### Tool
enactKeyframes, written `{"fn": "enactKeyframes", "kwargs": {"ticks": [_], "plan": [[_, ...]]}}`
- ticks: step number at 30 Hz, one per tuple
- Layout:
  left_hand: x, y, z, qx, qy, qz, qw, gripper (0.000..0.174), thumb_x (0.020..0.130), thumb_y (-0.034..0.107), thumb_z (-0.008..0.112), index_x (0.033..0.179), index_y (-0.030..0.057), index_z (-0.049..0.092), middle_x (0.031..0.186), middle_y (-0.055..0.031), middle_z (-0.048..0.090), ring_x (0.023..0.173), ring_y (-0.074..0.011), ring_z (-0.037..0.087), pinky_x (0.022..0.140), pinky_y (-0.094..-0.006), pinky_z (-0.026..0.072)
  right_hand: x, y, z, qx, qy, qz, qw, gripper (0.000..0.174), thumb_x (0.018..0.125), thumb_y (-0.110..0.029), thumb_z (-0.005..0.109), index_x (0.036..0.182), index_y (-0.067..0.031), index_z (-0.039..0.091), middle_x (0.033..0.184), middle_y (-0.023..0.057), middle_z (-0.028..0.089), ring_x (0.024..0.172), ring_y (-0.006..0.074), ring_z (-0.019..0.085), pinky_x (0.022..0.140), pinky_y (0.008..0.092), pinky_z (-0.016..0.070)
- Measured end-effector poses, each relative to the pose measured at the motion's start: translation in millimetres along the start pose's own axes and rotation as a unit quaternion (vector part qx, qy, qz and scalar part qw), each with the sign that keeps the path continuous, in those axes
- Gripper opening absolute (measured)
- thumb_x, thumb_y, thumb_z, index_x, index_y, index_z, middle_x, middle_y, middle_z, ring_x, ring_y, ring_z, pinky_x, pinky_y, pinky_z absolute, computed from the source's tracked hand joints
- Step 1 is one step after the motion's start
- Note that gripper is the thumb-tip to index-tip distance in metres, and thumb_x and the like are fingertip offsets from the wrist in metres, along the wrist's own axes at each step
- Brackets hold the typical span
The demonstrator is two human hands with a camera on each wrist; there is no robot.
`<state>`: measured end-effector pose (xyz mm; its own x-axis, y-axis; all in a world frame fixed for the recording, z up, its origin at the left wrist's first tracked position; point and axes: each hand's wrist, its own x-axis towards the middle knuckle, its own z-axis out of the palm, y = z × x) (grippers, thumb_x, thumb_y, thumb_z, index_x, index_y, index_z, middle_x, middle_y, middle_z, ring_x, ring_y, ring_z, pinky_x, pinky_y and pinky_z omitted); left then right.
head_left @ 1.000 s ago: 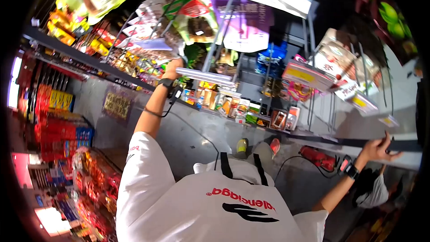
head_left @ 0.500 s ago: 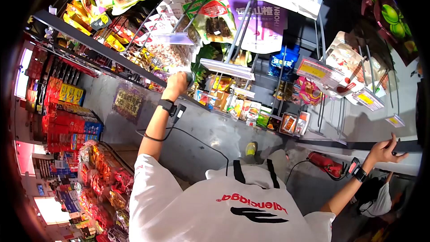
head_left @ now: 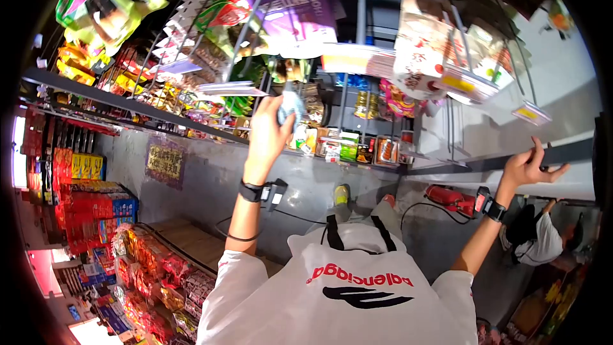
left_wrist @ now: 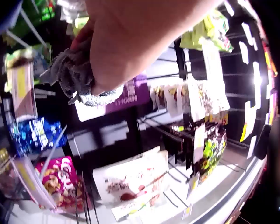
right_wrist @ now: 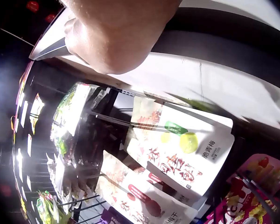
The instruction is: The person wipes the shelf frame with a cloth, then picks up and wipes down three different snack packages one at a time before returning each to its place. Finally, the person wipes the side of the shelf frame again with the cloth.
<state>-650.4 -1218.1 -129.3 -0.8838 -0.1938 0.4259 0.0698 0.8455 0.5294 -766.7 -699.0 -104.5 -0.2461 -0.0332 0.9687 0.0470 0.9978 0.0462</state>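
Observation:
My left hand [head_left: 267,135] grips a crumpled grey-blue cloth [head_left: 290,107] in front of the rack's lower hooks. In the left wrist view the cloth [left_wrist: 74,72] bunches under the left hand [left_wrist: 123,42], near a purple pouch [left_wrist: 136,93]; some fingers are hidden. At the right, my right hand [head_left: 531,165] has its fingers spread beside the dark shelf edge [head_left: 568,153], holding nothing; whether it touches the edge cannot be told. The right wrist view has that hand [right_wrist: 116,39] above hanging white pouches [right_wrist: 186,144], its fingers mostly out of sight.
Metal hooks with price tags [head_left: 531,113] stick out from the rack. Small packets [head_left: 348,147] stand on the low shelf. A red cylinder [head_left: 450,198] lies on the floor, a cable beside it. Red snack bags [head_left: 137,262] fill a display at lower left. Another person [head_left: 539,239] is at lower right.
My left hand has moved right along the rack, from the hanging nut packs to the hooks below the purple pouches, and the cloth shows more. The right hand keeps its spread fingers by the shelf edge.

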Motion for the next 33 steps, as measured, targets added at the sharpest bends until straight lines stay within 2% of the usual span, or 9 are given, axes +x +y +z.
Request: {"fn": "enactKeyframes", "kwargs": {"ticks": [5,8,13,20,24,26,28,30,33], "plan": [[14,48,81,0.034,-0.025,0.026,0.999,0.036,0.080,0.008,0.070,0.112,-0.0058,0.060,0.098,-0.0235,0.060,0.088,-0.0434,0.061,0.076,-0.0438,0.0505,-4,2,7,0.151,0.015,0.033,0.988,0.030,0.077,0.008,0.061,0.091,-0.0134,0.077,0.148,0.0264,0.017,0.126,0.0427,0.043,0.097,0.0408,0.0495],[16,87,107,0.010,-0.051,0.033,0.998,0.034,0.080,0.012,0.070,0.108,-0.0057,0.060,0.093,-0.0249,0.060,0.084,-0.0445,0.061,0.073,-0.0462,0.0509,-2,6,-7,0.134,-0.041,0.031,0.990,0.029,0.088,0.003,0.060,0.110,-0.0128,0.071,0.148,0.0281,0.016,0.122,0.0406,0.047,0.094,0.0401,0.0483],[-1,149,158,-0.037,-0.101,0.021,0.994,0.035,0.083,0.018,0.068,0.105,-0.0073,0.059,0.096,-0.0267,0.060,0.084,-0.0444,0.062,0.074,-0.0487,0.0512,-2,7,-13,0.194,0.031,0.038,0.980,0.029,0.087,-0.006,0.068,0.115,-0.0009,0.062,0.140,0.0317,0.037,0.128,0.0422,0.042,0.100,0.0466,0.0418],[9,178,259,0.126,-0.293,-0.044,0.947,0.029,0.089,0.022,0.060,0.092,-0.0067,0.064,0.091,-0.0334,0.065,0.088,-0.0453,0.066,0.079,-0.0495,0.0549,3,17,-10,0.270,0.027,0.015,0.962,0.041,0.088,0.000,0.064,0.126,0.0032,0.047,0.142,0.0338,0.032,0.135,0.0494,0.033,0.105,0.0531,0.0418],[53,157,288,0.170,-0.268,-0.045,0.947,0.020,0.087,0.012,0.056,0.092,-0.0042,0.066,0.097,-0.0268,0.066,0.091,-0.0366,0.068,0.072,-0.0449,0.0569,-12,11,5,0.319,0.058,0.029,0.945,0.030,0.091,0.001,0.060,0.121,0.0020,0.057,0.147,0.0358,0.025,0.137,0.0510,0.032,0.106,0.0514,0.0393],[76,103,331,0.098,-0.181,0.115,0.972,0.030,0.089,0.018,0.055,0.110,-0.0025,0.060,0.096,-0.0285,0.064,0.089,-0.0462,0.064,0.078,-0.0516,0.0530,-12,10,7,0.352,0.082,0.027,0.932,0.025,0.091,0.001,0.059,0.116,-0.0001,0.062,0.148,0.0342,0.027,0.136,0.0502,0.034,0.106,0.0496,0.0383],[93,112,334,0.128,-0.308,-0.059,0.941,0.031,0.093,0.020,0.049,0.115,0.0001,0.057,0.110,-0.0302,0.061,0.097,-0.0463,0.062,0.082,-0.0507,0.0519,-20,16,7,0.312,0.058,0.012,0.948,0.022,0.089,0.001,0.063,0.110,-0.0037,0.066,0.147,0.0339,0.031,0.134,0.0489,0.037,0.104,0.0487,0.0408],[87,117,334,0.128,-0.221,0.027,0.967,0.035,0.094,0.022,0.046,0.116,-0.0043,0.055,0.106,-0.0322,0.061,0.090,-0.0456,0.064,0.078,-0.0512,0.0533,-18,16,13,0.358,0.095,0.006,0.929,0.021,0.087,0.001,0.066,0.106,-0.0071,0.068,0.146,0.0331,0.034,0.131,0.0475,0.041,0.100,0.0483,0.0437],[55,151,317,0.261,-0.183,-0.043,0.947,0.031,0.093,0.015,0.049,0.114,-0.0076,0.054,0.100,-0.0281,0.064,0.084,-0.0377,0.070,0.069,-0.0418,0.0586,-12,13,14,0.381,0.098,0.012,0.919,0.017,0.086,0.003,0.068,0.100,-0.0065,0.071,0.146,0.0303,0.034,0.131,0.0452,0.041,0.099,0.0450,0.0463]]}}
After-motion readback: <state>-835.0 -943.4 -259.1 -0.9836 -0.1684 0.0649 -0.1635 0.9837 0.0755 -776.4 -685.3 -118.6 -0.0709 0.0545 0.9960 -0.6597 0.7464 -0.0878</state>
